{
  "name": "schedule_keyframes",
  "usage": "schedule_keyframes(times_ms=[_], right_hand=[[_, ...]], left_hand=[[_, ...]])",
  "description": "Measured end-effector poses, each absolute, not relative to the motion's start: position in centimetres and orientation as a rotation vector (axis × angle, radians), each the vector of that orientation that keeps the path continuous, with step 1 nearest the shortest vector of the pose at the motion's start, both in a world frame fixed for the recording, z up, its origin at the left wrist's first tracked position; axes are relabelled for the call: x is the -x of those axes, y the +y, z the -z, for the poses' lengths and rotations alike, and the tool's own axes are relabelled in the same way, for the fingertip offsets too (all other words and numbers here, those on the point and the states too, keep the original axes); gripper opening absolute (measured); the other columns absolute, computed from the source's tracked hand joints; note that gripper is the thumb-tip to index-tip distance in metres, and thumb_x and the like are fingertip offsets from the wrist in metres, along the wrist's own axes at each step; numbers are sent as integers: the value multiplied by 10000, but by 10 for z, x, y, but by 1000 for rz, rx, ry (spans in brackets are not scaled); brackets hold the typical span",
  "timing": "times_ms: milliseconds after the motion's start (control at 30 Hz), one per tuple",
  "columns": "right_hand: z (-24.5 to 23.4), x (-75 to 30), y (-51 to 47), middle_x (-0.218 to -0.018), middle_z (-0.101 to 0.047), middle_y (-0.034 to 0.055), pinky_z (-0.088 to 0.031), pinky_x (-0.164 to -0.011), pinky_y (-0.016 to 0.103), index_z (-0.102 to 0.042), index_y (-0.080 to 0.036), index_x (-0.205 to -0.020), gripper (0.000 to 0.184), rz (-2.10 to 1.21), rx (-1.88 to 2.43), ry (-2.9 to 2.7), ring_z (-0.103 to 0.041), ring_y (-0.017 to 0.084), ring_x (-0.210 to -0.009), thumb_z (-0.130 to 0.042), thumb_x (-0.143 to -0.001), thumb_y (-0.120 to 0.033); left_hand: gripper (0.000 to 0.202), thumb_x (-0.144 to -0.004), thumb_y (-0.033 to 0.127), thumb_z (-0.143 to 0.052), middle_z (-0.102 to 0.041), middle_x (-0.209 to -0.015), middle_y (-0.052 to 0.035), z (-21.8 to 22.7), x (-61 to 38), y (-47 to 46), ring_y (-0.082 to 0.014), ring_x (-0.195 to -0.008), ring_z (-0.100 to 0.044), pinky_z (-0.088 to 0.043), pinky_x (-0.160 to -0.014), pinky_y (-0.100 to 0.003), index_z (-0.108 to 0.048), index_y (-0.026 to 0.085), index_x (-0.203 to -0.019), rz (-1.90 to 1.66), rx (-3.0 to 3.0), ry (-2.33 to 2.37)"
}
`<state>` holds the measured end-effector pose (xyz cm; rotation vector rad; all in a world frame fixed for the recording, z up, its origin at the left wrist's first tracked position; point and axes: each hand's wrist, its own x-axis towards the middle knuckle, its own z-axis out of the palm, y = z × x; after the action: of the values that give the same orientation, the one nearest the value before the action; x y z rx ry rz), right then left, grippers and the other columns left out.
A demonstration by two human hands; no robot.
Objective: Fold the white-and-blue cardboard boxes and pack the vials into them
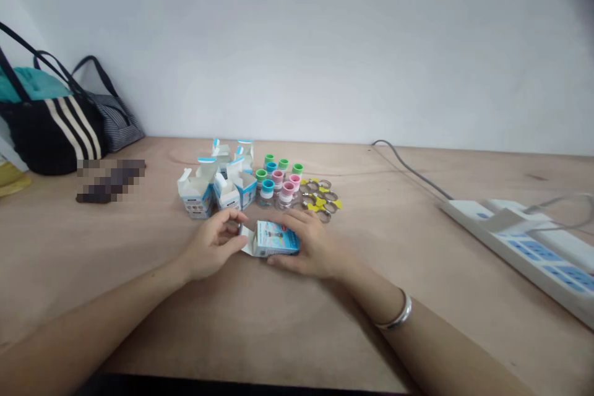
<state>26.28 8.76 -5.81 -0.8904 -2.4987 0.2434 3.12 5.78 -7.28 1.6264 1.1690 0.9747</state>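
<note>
Plain pale wall (325, 43) behind, light-brown wooden worktop (139, 322) in front. Head view: at far left, black bag (51, 133) with white stripes, teal stuff in its top, pinstriped bag (123, 120) just beside it; yellow item (12, 176) at the frame edge, dark item (111, 180) nearby, pixelated, can't identify. Mid-worktop, group of white-and-blue cartons (197, 201), upright, flaps up, standing close together. Just right of them, nine small clear bottles (266, 193) in a cluster, rings on top: four green, two blue, three pink. Right of those, grey rings with yellow tabs (320, 198), lying flat in a loose bunch. Small blue-and-white box (277, 235) lies on its side in front of the bottles, between the two hands, end flap out toward the left. Right hand (313, 244) has its grip closed around the box's right end, fingers over the top, thumb along the near side; silver bangle (400, 315) on that forearm. Left hand (213, 244) is at the flap end, grip loosely half curled, thumb and fingers apart around the flap; firm contact with it can't be told. Far right, white power strip (487, 247) runs diagonally, grey cable (411, 170) trailing back toward the wall.
</note>
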Motion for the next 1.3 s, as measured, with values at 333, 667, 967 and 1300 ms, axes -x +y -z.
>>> schedule_keyframes(times_ms=[333,667,967,1300], right_hand=[[62,-259,81,-1102,-611,100,-341,-885,419,-533,-208,-1204,604,-151,844,-2519,-546,264,-997,-677,-686,-483],[65,-256,81,-1121,-603,111,-336,-874,415,-537,-204,-1198,578,-130,802,-2534,-540,267,-1010,-664,-694,-457],[54,-260,88,-1275,-484,144,-363,-958,477,-368,-207,-1341,841,-114,860,-2243,-446,322,-1166,-727,-639,-502],[74,-248,100,-1056,-608,82,-526,-671,345,-432,-199,-1148,635,-1034,1014,-1799,-626,190,-799,-753,-636,-393]], left_hand=[[285,-781,288,-593,-595,-713,19,72,-35,55,-128,-655,-606,-484,-641,-261,-513,180,-1032,-909,-1541,1144],[482,-752,332,-661,-606,-906,-30,73,-38,50,-149,-794,-605,-509,-725,-296,-447,199,-1163,-875,-1677,994],[560,-675,244,-714,-586,-1039,-43,83,-44,56,-157,-795,-641,-551,-707,-322,-390,231,-1131,-1029,-1787,1200],[249,-727,258,-669,-624,-928,-29,98,-57,78,-184,-924,-637,-523,-868,-366,-475,187,-866,-1100,-1837,1183]])
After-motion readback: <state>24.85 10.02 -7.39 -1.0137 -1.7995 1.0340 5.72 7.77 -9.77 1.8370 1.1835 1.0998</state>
